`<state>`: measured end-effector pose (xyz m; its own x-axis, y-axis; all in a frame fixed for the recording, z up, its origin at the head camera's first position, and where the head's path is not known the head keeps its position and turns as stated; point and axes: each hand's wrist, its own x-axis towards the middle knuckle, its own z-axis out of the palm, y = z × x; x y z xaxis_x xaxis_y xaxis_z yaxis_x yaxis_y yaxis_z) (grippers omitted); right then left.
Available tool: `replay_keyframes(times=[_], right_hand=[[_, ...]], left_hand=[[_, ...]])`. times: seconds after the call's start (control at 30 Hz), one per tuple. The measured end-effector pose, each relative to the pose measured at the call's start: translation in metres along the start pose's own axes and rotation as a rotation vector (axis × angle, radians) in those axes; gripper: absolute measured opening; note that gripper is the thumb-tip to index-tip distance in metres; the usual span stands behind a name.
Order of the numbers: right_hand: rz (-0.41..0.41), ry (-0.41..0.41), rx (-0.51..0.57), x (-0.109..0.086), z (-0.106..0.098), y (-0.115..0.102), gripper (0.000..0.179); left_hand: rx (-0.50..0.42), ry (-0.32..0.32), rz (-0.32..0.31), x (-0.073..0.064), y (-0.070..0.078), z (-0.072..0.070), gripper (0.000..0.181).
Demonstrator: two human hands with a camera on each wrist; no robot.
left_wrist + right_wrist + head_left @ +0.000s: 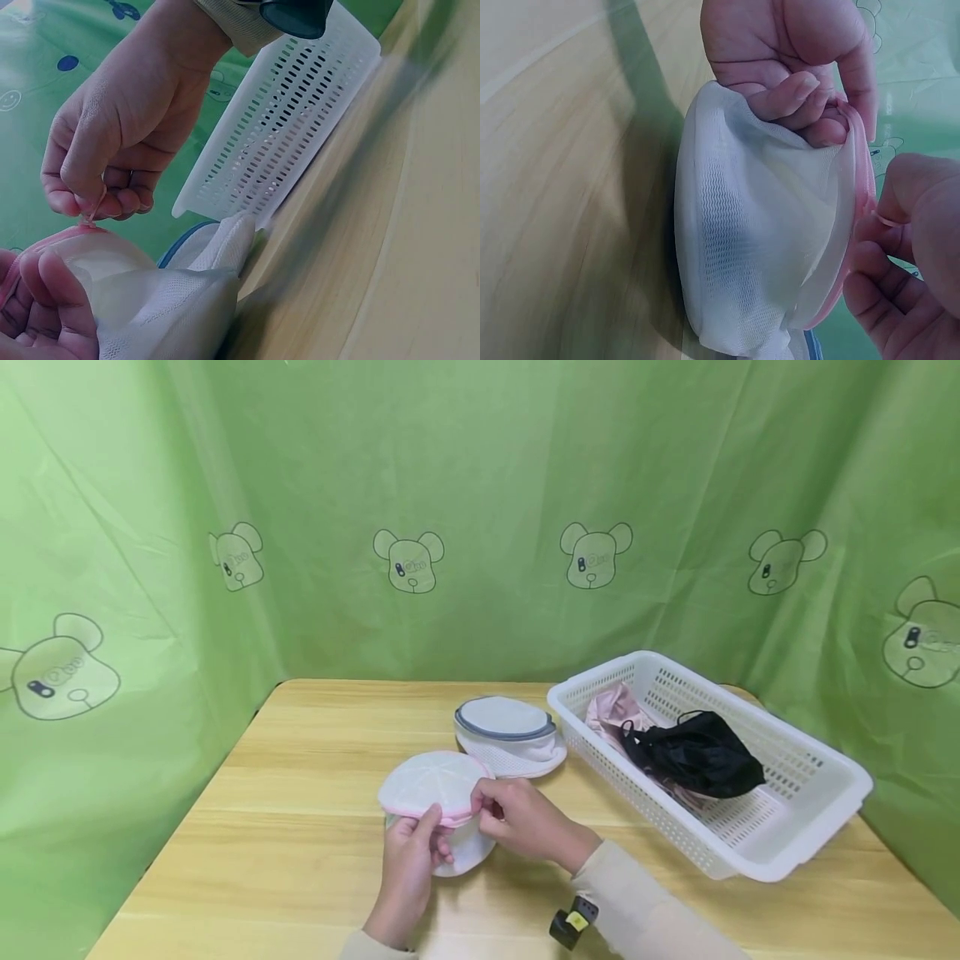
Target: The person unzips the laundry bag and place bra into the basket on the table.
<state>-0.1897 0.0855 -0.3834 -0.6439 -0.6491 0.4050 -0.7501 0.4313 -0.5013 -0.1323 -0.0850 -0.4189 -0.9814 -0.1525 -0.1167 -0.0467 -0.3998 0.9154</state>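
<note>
A white mesh laundry bag (433, 779) with a pink zipper (864, 176) stands on the table near its middle. On its near side my left hand (408, 860) grips the pink rim, thumb on top and fingers curled below. My right hand (525, 818) pinches the thin pink pull loop (91, 208) of the zipper, at the right part of the rim. Just behind sits a second white mesh laundry bag (504, 717) with grey-blue edging, which neither hand touches. What is inside the pink-edged bag cannot be made out.
To the right stands a white perforated plastic basket (813, 835). Black fabric with thin straps (701, 756) and pink satiny fabric (615, 710) lie in it. The wooden table (285, 827) is bounded by green curtains (495, 627).
</note>
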Motion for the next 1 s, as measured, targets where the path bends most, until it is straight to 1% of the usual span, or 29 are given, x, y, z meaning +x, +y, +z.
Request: replay_keyframes(times=[0.27,0.5,1.0], right_hand=[[0.009,-0.004,0.012,0.000,-0.001,0.004,0.016],[-0.002,0.014,0.011,-0.001,-0.003,0.008,0.017],[0.010,0.024,0.000,-0.003,-0.004,0.017,0.017]], left_hand=[[0.011,-0.006,0.003,-0.001,0.000,-0.001,0.020],[0.006,-0.003,0.007,0.000,0.001,-0.001,0.019],[0.006,0.033,0.007,0.001,0.002,-0.001,0.016]])
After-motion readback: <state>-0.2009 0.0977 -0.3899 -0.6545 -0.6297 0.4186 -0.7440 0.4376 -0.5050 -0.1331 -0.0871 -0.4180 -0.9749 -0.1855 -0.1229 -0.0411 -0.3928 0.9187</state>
